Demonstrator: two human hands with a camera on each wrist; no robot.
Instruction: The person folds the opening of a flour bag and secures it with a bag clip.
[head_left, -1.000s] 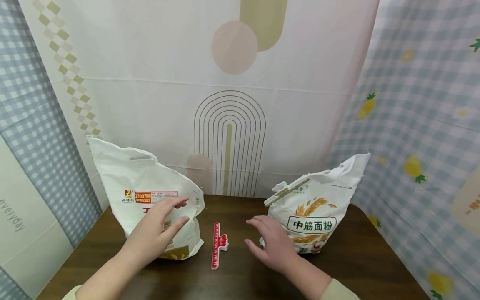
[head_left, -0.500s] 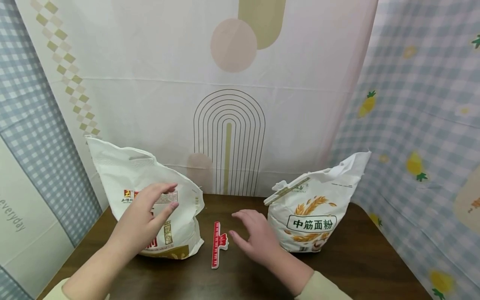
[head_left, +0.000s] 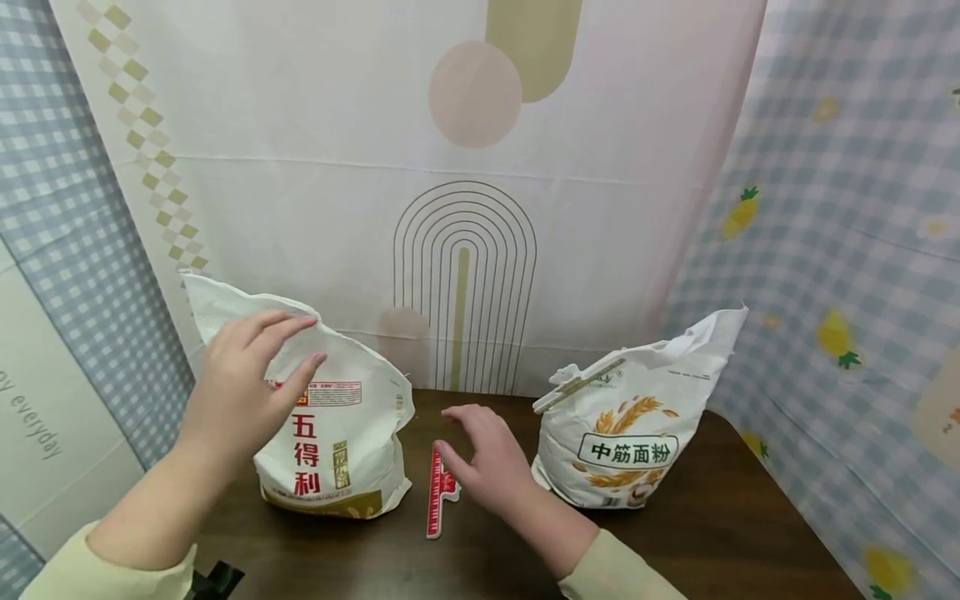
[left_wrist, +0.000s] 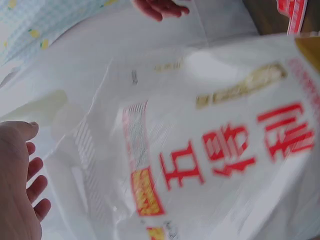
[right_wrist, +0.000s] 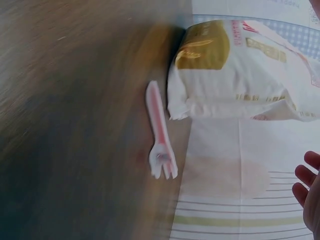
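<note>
On the left of the table stands a white flour bag [head_left: 367, 433] with red characters and a gold base; its upper part rises to a slanted point. In front of its top is my left hand [head_left: 243, 387], fingers loosely extended and holding nothing; contact with the bag cannot be made out. A red and white bag clip [head_left: 433, 508] lies between the two bags. My right hand [head_left: 491, 458] hovers over the clip's far end, partly covering it, with relaxed fingers and nothing held. To the right is a second flour bag [head_left: 626, 417], printed with wheat ears and green-framed characters.
A pale clip-like bar [head_left: 577, 385] with a white knob runs along the right bag's upper left edge. Both bags stand on a dark wooden table [head_left: 720, 533]. Behind hangs a patterned cloth [head_left: 315, 225], and a checked curtain [head_left: 840, 250] closes the right side.
My left hand has risen and moved left toward the left bag's top, uncovering its red characters. My right hand has shifted left, away from the right bag and over the clip.
</note>
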